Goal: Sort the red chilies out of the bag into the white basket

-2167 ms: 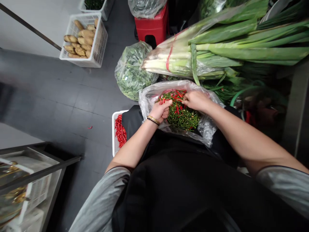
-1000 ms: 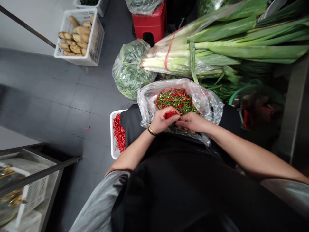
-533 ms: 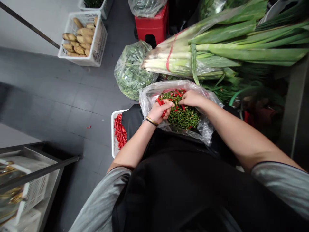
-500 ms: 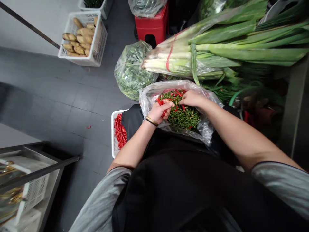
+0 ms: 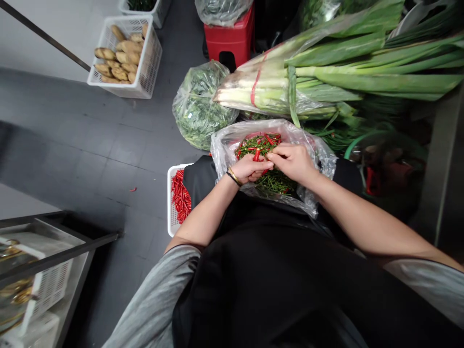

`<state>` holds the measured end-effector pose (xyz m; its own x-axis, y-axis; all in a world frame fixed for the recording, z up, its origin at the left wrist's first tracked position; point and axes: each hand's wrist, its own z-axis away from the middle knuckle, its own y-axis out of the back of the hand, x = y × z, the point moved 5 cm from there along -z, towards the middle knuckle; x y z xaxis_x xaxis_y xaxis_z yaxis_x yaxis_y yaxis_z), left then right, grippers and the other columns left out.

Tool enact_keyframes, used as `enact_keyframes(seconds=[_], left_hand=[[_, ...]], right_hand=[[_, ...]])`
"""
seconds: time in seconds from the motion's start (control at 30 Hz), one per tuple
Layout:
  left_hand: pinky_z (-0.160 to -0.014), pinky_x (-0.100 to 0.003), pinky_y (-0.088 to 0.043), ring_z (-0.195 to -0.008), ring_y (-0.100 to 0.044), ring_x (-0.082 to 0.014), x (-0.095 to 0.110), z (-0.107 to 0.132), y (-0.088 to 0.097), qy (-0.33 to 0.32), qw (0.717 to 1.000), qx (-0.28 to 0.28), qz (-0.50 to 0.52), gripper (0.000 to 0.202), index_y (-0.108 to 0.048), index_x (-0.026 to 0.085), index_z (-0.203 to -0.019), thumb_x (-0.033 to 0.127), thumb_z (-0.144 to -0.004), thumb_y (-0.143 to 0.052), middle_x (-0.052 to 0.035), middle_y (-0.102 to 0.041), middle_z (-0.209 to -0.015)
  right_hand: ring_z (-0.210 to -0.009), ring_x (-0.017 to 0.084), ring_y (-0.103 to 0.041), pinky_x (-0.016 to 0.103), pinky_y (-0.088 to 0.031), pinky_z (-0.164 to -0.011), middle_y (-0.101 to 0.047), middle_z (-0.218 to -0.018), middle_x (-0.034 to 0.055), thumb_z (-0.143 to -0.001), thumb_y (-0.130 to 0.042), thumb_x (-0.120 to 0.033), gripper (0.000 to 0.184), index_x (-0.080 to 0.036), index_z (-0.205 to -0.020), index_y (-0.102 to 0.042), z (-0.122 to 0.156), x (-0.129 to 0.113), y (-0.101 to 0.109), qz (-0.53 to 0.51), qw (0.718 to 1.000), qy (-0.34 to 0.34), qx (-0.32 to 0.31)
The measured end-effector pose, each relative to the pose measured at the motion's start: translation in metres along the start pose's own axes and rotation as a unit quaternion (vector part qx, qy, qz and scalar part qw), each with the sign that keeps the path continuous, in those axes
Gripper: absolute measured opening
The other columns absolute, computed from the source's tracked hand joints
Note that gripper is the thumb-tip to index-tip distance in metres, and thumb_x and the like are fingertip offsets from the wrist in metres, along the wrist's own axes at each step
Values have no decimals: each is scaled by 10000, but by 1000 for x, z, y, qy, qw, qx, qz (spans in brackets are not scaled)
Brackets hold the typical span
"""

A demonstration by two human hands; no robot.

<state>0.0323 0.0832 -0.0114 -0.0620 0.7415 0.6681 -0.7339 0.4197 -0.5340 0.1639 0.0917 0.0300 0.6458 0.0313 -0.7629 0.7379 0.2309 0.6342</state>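
A clear plastic bag point(image 5: 224, 137) lies open on my lap, with green stems point(image 5: 273, 183) and red chilies inside. Over it, my left hand point(image 5: 250, 168) is closed around red chilies point(image 5: 257, 154), whose ends poke out above the fingers. My right hand point(image 5: 293, 162) meets it at the fingertips in a pinch; whatever lies between those fingers is too small to make out. Beside my left thigh, a white basket point(image 5: 169, 203) holds a pile of stemless-looking red chilies point(image 5: 181, 195), partly covered by my dark apron.
Leeks point(image 5: 275, 84) in plastic lie just beyond the bag, beside a bagged bundle of leafy greens point(image 5: 203, 106). A red stool point(image 5: 228, 43) stands behind. Farther left is a white crate point(image 5: 148, 72) of brown tubers point(image 5: 126, 55). A metal rack point(image 5: 83, 246) stands at lower left.
My right hand has come up out of the chilies toward me and now meets my left hand. The left hand has shifted slightly right, still holding red chilies.
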Motion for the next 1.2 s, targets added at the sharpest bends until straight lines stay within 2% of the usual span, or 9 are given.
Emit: enact_keyframes(seconds=[0.1,0.2,0.33,0.47,0.6,0.83,0.93,1.03,1.2], left_hand=[[-325,-162,-147,-308,-277,-22,3,10,2,-16,1000,2,8,380,-587,117,-641,420,-657,-816,90,-326,-397],[-325,-170,-176,-333,-365,-48,14,23,13,-79,997,5,26,358,-575,132,-649,415,-632,-793,51,-429,-439],[-322,-178,-198,-451,-536,-109,27,34,26,-136,990,-7,31,350,-598,136,-713,416,-582,-761,-32,-619,-617],[-331,-174,-199,-386,-466,-75,24,32,26,-113,994,3,5,368,-582,144,-758,418,-601,-771,-9,-603,-573],[-346,-145,-168,-334,-334,-22,22,22,23,-124,990,57,26,423,-454,175,-702,366,-615,-821,92,-435,-460],[-368,-156,-308,-434,-545,-86,28,25,27,-117,990,82,4,463,-502,176,-797,413,-591,-843,56,-562,-552],[-341,-158,-221,-337,-394,-33,29,28,32,-117,986,117,4,440,-541,166,-791,419,-597,-844,84,-495,-487],[-345,-172,-171,-310,-318,-18,24,22,28,-106,984,141,-34,417,-616,147,-833,411,-609,-848,103,-422,-420],[-345,-197,-170,-309,-333,-35,-2,3,1,-46,993,45,-96,451,-603,131,-687,467,-550,-870,79,-411,-379]], right_hand=[[-960,266,-604,362,-472,-779,-671,-1041,142,-952,-411,-348,371,-180,-1035,-731,0,-1,0,207,977,56,9],[-996,272,-593,343,-450,-722,-589,-1243,141,-933,-438,-288,414,-246,-1302,-622,-2,10,-21,336,935,64,-96],[-960,260,-612,313,-418,-688,-607,-1159,152,-948,-403,-280,362,-219,-1182,-673,-13,23,-42,393,897,75,-189],[-852,219,-626,308,-433,-716,-676,-985,119,-916,-457,-266,277,-156,-1005,-695,-24,36,-13,299,935,63,-180],[-784,190,-625,298,-450,-710,-702,-909,43,-882,-500,-265,280,-212,-1093,-676,-19,41,10,219,958,25,-186],[-884,253,-660,317,-432,-681,-655,-1128,170,-919,-455,-240,334,-179,-1182,-650,-29,22,-49,390,891,72,-222],[-863,250,-660,326,-449,-707,-693,-1012,159,-885,-529,-249,230,-141,-1030,-672,-34,23,-37,314,922,88,-208],[-698,189,-642,301,-464,-669,-695,-759,67,-887,-559,-393,238,-178,-875,-660,-25,26,-7,99,977,31,-184],[-587,146,-580,276,-449,-583,-641,-629,20,-852,-552,-537,384,-188,-728,-649,10,19,-1,-129,982,1,-135]])
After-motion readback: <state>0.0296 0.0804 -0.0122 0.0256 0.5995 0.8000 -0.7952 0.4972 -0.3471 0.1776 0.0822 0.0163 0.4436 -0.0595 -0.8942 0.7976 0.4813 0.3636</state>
